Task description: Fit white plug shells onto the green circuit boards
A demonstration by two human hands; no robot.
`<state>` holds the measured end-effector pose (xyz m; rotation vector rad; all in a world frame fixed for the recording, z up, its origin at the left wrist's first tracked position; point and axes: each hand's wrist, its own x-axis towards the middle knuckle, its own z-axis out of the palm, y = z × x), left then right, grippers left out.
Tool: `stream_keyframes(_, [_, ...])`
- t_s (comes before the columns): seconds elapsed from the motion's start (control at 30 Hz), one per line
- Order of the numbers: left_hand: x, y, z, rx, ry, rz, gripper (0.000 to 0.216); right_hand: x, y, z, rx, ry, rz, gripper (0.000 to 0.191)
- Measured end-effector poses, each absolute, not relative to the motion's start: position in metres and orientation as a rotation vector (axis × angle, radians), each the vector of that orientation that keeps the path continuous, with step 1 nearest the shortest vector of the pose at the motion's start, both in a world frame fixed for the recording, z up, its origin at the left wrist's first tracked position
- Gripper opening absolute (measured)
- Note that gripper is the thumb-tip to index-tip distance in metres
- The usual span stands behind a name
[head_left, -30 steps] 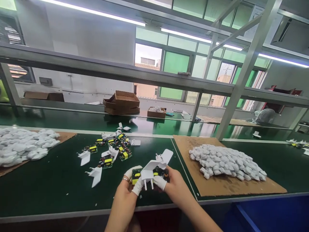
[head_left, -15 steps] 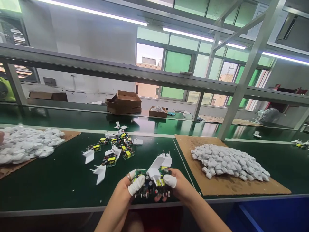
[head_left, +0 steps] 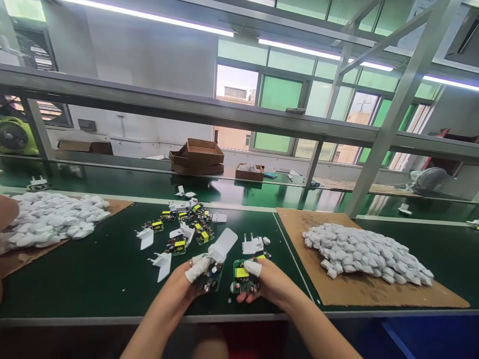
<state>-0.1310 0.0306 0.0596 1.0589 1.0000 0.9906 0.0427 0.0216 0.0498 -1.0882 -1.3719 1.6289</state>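
My left hand (head_left: 187, 284), with white finger cots, grips a green circuit board with a white charger shell (head_left: 220, 247) attached, held low over the green table's near edge. My right hand (head_left: 264, 284) holds a second circuit board (head_left: 242, 279) with a yellow part, and a white plug piece (head_left: 252, 245) rises just behind it. The two assemblies are apart, side by side.
Several loose boards and white shells (head_left: 183, 227) lie on the green mat ahead. Cardboard sheets carry piles of white plastic parts at right (head_left: 366, 252) and left (head_left: 52, 219). Another person's hand (head_left: 7, 212) shows at the left edge. Cardboard boxes (head_left: 196, 157) sit behind the conveyor.
The cluster I held together in both hands has separated into two assemblies, one in each hand. My hands have lowered toward the table edge and moved apart.
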Motion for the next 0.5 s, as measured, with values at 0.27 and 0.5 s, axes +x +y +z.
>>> stream_keyframes(0.27, [-0.137, 0.059, 0.056, 2.038, 1.715, 0.714, 0.03, 0.034, 0.059, 0.07, -1.743, -1.908, 1.111, 0.025])
stream_keyframes(0.5, [-0.117, 0.032, 0.058, 2.502, 1.739, 0.647, 0.036, 0.034, 0.062, 0.087, -1.912, -2.219, 0.581, 0.027])
